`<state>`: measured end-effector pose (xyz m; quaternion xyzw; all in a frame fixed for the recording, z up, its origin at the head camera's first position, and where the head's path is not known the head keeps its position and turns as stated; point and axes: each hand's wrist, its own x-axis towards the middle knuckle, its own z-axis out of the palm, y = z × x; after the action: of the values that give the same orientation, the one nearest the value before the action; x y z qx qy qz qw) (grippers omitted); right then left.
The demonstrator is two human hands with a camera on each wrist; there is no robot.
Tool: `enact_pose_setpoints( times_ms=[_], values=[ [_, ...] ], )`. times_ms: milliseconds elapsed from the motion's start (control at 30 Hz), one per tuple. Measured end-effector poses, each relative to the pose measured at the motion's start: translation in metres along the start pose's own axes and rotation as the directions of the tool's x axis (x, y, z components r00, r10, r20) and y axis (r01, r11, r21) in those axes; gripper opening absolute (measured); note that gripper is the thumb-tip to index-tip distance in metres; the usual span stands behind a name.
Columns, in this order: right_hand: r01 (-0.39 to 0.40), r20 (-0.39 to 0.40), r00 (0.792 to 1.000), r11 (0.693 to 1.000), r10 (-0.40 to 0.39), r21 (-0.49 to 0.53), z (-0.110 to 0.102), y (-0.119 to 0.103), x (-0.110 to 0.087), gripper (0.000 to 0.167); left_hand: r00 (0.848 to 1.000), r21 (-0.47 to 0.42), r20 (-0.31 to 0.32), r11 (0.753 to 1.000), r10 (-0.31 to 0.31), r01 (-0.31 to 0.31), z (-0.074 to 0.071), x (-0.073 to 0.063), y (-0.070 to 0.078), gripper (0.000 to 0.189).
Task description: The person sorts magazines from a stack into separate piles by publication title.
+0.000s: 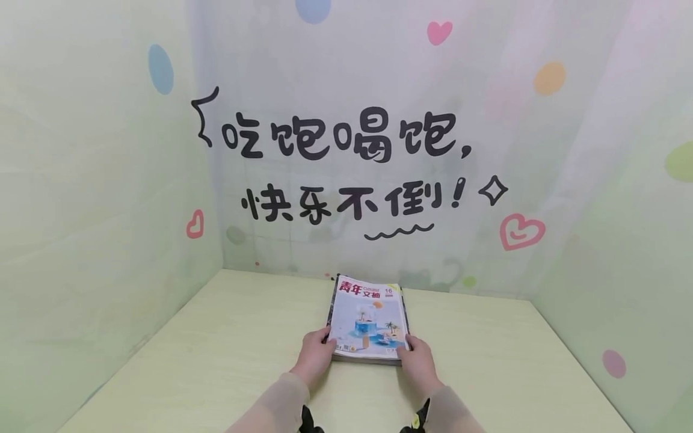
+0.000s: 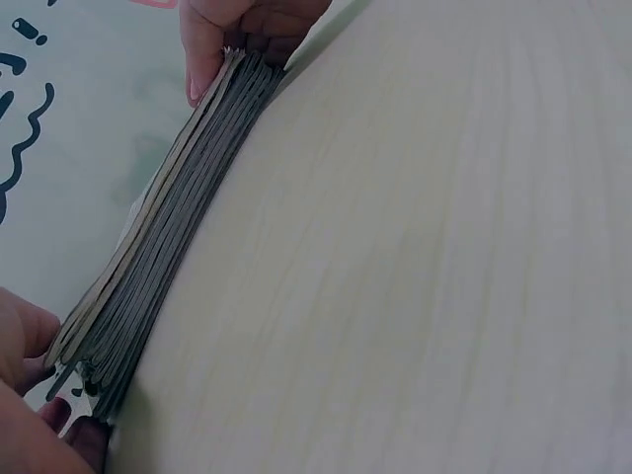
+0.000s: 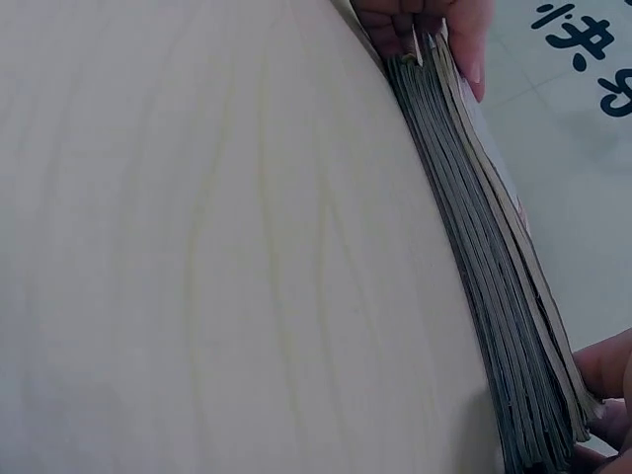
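The fingers of the left hand and the right hand grip a stack of magazines, the left at its eight o'clock, the right at its four, thumbs over the top cover and fingers curled round the sides. The stack lies between them, spread over many thin page layers on its near edge; whether its underside touches the table I cannot tell. The top cover is pale, with red title characters at eleven o'clock, a yellow corner and a "16" at one, and palms above blue water. Beige sleeves run out between seven and eight and between four and five. Beyond, at twelve, black lettering marks the wall, with a pink outlined heart at two o'clock
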<state>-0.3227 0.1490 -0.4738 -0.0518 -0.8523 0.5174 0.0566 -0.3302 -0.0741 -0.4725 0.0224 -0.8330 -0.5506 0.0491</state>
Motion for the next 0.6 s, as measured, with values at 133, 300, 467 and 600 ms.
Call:
enact_pose_setpoints(
  times_ms=[133, 300, 467, 600],
  values=[
    [-0.014, -0.038, 0.999, 1.0, 0.013, -0.007, 0.001, 0.0, -0.002, 0.049, 0.995, 0.081, -0.089, 0.995, -0.045, 0.052, 0.002, -0.003, 0.001, 0.048],
    [-0.081, -0.12, 0.991, 0.99, 0.067, -0.115, -0.002, -0.005, -0.011, 0.05, 0.991, 0.163, -0.124, 0.984, -0.047, 0.067, -0.002, -0.012, 0.003, 0.048],
    [-0.083, -0.091, 0.994, 0.97, 0.064, -0.23, -0.008, -0.007, -0.02, 0.048, 0.998, 0.132, -0.065, 0.991, -0.021, 0.029, -0.006, -0.018, 0.001, 0.048],
    [-0.059, -0.038, 0.998, 0.984, 0.054, -0.165, -0.009, -0.005, -0.023, 0.047, 0.999, 0.074, -0.018, 0.997, -0.03, 0.031, -0.006, -0.021, -0.001, 0.048]
  ],
)
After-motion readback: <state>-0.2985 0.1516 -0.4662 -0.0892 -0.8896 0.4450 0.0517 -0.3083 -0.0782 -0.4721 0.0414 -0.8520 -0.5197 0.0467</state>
